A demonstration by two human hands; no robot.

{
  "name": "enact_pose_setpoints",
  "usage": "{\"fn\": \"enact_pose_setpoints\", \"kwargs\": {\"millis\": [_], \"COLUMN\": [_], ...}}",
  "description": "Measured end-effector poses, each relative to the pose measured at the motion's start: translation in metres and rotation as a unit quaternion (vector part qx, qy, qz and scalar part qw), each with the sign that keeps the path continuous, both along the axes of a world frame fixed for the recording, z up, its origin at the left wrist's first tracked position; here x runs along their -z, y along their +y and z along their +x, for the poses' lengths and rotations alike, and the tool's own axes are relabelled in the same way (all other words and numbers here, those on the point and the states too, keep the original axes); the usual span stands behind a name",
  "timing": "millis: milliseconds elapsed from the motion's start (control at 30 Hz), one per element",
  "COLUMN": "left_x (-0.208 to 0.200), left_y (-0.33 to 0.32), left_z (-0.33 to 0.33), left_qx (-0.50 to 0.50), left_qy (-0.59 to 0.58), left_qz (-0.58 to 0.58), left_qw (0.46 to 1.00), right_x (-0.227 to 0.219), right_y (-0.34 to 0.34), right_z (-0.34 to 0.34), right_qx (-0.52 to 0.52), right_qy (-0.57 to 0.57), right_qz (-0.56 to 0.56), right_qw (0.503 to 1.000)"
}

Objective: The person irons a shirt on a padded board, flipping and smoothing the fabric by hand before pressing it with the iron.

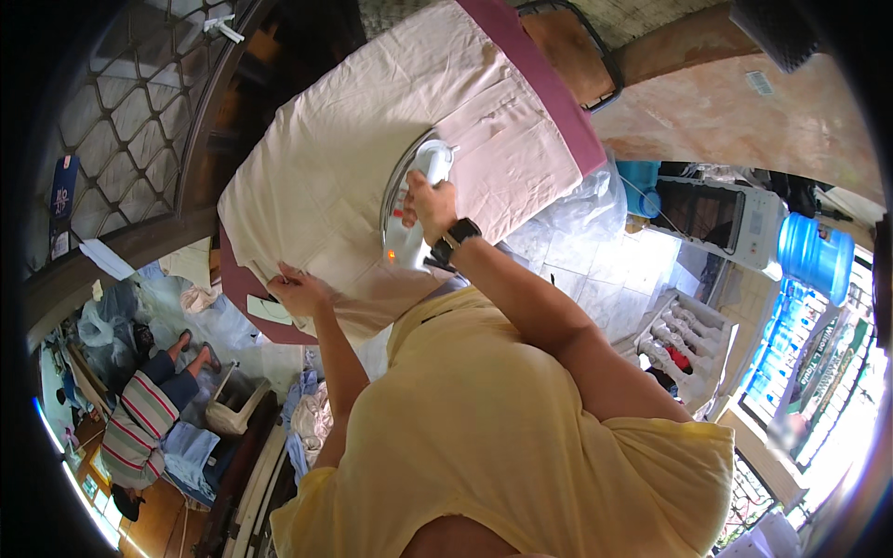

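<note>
A clothes iron [435, 160], white with an orange light glowing near its heel, rests on a cream cloth [344, 139]. My right hand [430, 206] is closed around its handle, and a black watch is on that wrist. The cloth covers most of an ironing table with a maroon cover [549, 74] showing at its edges. At the near left edge, my left hand [302, 292] pinches the cloth between its fingers, where the fabric wrinkles. Beside that hand lies a flat pale object [268, 308] on the maroon border.
A brown-seated chair [569, 58] stands past the far edge. Right of the table are clear plastic bags [586, 200], a blue water jug [814, 256] and a white rack [688, 339]. Behind left, a person in a striped shirt [139, 418] is near plastic bags and clothes.
</note>
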State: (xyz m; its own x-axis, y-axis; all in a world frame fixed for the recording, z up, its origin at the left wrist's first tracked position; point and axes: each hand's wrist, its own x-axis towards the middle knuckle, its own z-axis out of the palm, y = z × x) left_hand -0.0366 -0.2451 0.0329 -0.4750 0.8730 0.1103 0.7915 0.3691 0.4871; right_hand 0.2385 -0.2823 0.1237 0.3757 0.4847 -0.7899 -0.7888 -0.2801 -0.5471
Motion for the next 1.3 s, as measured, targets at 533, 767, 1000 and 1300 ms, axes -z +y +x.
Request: {"fn": "enact_pose_setpoints", "kwargs": {"millis": [533,767,1000,1300], "left_x": [-0.013,0.011,0.018,0.007], "left_y": [-0.022,-0.018,-0.015,-0.009], "left_z": [0.314,0.352,0.350,0.366], "left_qx": [0.657,0.595,0.623,0.490], "left_qy": [-0.131,-0.024,-0.091,-0.098], "left_qz": [0.093,0.119,0.187,0.089], "left_qw": [0.736,0.795,0.754,0.861], "right_x": [-0.027,-0.026,-0.017,-0.010], "right_y": [0.021,0.035,0.036,0.031], "right_z": [0.290,0.304,0.309,0.310], "right_qx": [-0.571,-0.573,-0.570,-0.523], "right_qy": [-0.681,-0.674,-0.678,-0.683], "right_qz": [-0.100,-0.036,-0.053,-0.078], "right_qw": [0.447,0.465,0.461,0.504]}}
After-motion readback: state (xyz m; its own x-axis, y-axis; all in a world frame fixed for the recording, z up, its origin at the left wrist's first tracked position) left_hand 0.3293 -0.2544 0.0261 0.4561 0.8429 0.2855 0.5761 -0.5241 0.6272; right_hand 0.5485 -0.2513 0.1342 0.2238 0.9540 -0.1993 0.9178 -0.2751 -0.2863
